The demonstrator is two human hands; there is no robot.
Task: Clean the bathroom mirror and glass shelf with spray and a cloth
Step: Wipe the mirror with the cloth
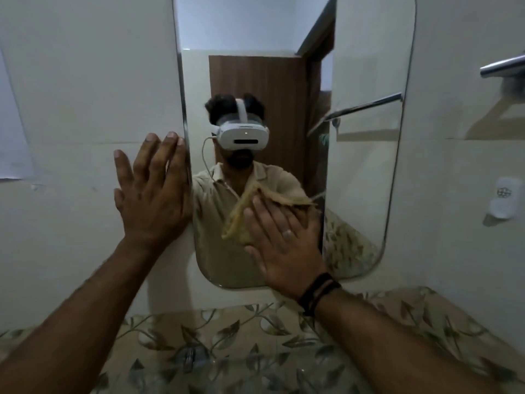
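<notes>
Flat under our right hand (284,245), fingers spread, the cloth (241,220) presses on the lower mirror (363,166) while our empty left hand (153,194) braces beside it; wiping appears underway, and no spray or shelf is in view.

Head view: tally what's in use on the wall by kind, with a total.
Mirror: 1
Cloth: 1
Hands: 2, left hand flat on the wall tile, right hand pressing the cloth to the glass
Total: 4

Pale tiled wall (85,81), leaf-patterned tile band (227,336), chrome towel bar (502,68), dim light
</notes>
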